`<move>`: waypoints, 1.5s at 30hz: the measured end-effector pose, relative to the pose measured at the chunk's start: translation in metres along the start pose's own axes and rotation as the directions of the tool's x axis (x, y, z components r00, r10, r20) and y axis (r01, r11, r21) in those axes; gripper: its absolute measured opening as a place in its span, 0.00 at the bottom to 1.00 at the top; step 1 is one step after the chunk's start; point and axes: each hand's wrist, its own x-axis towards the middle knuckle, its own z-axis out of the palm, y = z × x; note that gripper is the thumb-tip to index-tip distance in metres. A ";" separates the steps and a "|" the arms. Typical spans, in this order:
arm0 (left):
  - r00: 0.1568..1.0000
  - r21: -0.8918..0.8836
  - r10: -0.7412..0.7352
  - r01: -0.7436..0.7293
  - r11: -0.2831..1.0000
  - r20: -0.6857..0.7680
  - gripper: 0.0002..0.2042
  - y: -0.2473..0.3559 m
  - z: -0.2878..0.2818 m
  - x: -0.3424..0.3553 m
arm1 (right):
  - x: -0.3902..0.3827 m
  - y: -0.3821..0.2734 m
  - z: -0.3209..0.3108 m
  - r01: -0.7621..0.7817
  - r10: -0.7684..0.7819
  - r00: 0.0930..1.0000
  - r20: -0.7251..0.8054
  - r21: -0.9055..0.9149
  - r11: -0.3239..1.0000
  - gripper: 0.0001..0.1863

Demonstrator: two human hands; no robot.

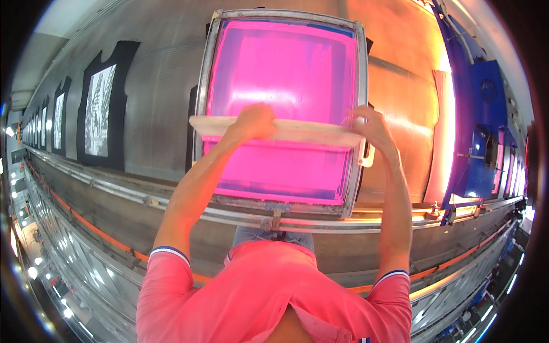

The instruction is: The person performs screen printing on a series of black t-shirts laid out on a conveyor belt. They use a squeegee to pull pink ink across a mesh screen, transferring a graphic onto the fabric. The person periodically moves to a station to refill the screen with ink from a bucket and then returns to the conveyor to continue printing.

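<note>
A framed printing screen (361, 74) lies flat in front of me, its mesh coated with bright pink ink. Across it, from the left rail to the right one, runs a long squeegee (311, 132) with a pale wooden handle. My left hand (255, 121) is closed over this handle, left of its middle. At the handle's right end, by the frame's right rail, my right hand (370, 124) has its fingers curled; they are slightly blurred. A cream-coloured grip (367, 155) sits on that rail just below the right hand. The squeegee's blade edge is hidden.
Black garment pieces with white prints (100, 111) lie in a row along the long table (163, 74) to the left. A metal rail (240, 214) runs along the near edge, below the screen. At the right stands a blue machine (486, 97) beside a bright orange glow.
</note>
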 end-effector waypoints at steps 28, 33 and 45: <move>0.860 0.267 0.049 0.103 0.958 -0.508 0.19 -0.151 -0.067 0.122 | 0.173 0.035 0.025 0.014 -0.100 0.992 -0.078 -0.714 0.700 0.16; 0.839 0.220 0.076 0.053 0.974 -0.539 0.20 -0.130 0.001 0.024 | 0.062 0.027 0.064 0.071 -0.151 0.986 -0.067 -0.652 0.755 0.20; 0.821 0.136 0.099 -0.027 0.990 -0.562 0.21 -0.078 0.167 -0.216 | -0.207 0.003 0.165 0.140 -0.203 0.978 -0.050 -0.568 0.811 0.18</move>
